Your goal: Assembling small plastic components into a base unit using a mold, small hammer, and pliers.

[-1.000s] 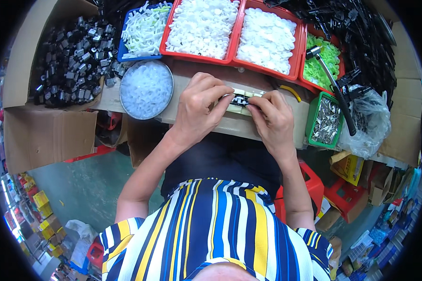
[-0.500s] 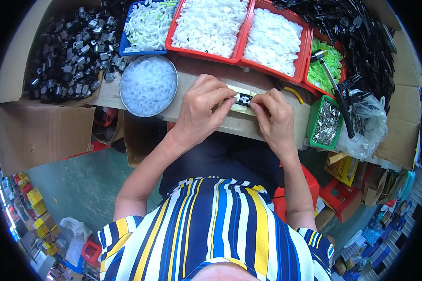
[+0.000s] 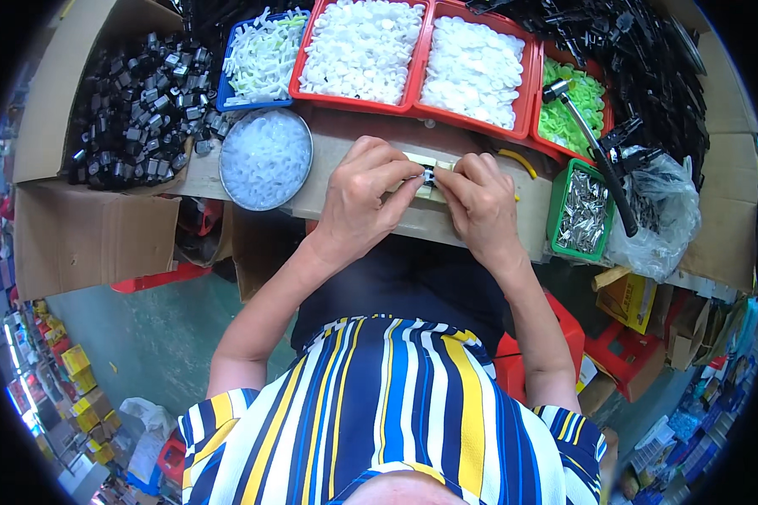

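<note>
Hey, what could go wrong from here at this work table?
The small black-and-white part, held only by the fingertips of the left hand and right hand, could slip away. The round dish of translucent pieces sits near the front edge of the bench, so a bump from the left forearm might spill it. The hammer, its head over the green pieces, might slide if knocked.

Bright, even light fills the desk, bleaching white pieces at its far side; shadow sits beneath it. Over it, the small part between the fingers looks soft; well left of it, goods blur and curve.
</note>
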Tool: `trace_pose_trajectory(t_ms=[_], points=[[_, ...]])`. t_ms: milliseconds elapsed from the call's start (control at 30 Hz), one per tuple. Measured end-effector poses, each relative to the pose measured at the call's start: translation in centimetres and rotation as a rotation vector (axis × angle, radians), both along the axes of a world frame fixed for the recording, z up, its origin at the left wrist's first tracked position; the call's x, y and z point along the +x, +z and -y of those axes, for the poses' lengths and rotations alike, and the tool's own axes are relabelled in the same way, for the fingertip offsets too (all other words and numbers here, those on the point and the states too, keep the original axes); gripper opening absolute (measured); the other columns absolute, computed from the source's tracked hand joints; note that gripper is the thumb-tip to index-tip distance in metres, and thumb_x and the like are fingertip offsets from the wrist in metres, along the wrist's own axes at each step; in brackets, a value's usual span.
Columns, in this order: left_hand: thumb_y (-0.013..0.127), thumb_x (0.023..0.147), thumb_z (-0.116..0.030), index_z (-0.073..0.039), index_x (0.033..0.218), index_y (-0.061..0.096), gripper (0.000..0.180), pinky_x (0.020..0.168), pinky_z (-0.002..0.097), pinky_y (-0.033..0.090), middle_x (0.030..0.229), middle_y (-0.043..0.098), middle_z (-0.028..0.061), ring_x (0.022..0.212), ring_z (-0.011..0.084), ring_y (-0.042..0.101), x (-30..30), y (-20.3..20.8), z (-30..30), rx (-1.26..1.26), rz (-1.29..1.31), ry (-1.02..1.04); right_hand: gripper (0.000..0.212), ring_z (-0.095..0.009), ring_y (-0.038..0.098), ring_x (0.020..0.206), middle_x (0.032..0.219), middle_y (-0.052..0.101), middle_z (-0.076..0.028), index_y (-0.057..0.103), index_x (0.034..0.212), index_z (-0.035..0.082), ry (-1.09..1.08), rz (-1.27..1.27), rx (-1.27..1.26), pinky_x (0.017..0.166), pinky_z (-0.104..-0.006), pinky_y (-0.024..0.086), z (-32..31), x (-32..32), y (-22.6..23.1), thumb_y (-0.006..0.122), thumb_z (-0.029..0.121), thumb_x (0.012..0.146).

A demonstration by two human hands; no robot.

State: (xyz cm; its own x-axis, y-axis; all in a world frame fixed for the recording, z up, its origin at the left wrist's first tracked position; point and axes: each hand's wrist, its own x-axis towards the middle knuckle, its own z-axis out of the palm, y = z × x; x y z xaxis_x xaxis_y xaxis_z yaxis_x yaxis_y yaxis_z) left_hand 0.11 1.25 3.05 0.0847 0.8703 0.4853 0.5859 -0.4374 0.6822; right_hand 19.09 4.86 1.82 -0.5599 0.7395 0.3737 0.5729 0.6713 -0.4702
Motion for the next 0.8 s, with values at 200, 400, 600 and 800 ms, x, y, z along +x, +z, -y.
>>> trace_pose_trajectory(t_ms=[200,400,600,800], points=[[0.073,0.074,0.002,0.002,0.085,0.069,0.011,0.071,0.0375,0.049,0.082,0.064,0.0126,0.083,0.0290,0.060,0.4,-0.1,-0.2,0.013,-0.015,-0.013,0.014,-0.025,0.056,0.082,0.083,0.055,-0.006,0.067,0.097,0.006,0.002,0.014,-0.015,0.067,-0.0390,0.042,-0.1,0.6,0.6,0.068,0.009,0.083],[0.073,0.075,0.002,0.002,0.086,0.070,0.011,0.073,0.0371,0.050,0.083,0.066,0.0123,0.085,0.0284,0.061,0.5,0.6,-0.9,-0.018,-0.008,-0.049,0.010,-0.029,0.062,0.078,0.085,0.061,-0.014,0.067,0.093,-0.001,-0.368,-0.133,0.015,0.068,-0.0373,0.048,0.1,7.3,3.7,0.068,0.002,0.083],[0.072,0.075,0.001,0.002,0.087,0.071,0.012,0.073,0.0370,0.050,0.084,0.066,0.0119,0.085,0.0276,0.061,3.4,1.4,-4.4,0.053,-0.005,-0.172,0.013,-0.032,0.059,0.080,0.083,0.059,-0.015,0.066,0.095,-0.002,-0.617,0.259,-0.005,0.070,-0.0417,0.046,0.8,14.4,3.1,0.068,0.005,0.084],[0.071,0.076,-0.003,0.001,0.085,0.070,0.010,0.075,0.0396,0.050,0.083,0.065,0.0125,0.086,0.0296,0.058,8.4,1.9,-10.0,0.129,-0.087,-0.320,0.008,-0.032,0.059,0.081,0.084,0.060,-0.015,0.067,0.089,-0.001,-0.611,0.198,-0.030,0.071,-0.0420,0.046,0.4,14.4,3.4,0.068,0.002,0.082]])
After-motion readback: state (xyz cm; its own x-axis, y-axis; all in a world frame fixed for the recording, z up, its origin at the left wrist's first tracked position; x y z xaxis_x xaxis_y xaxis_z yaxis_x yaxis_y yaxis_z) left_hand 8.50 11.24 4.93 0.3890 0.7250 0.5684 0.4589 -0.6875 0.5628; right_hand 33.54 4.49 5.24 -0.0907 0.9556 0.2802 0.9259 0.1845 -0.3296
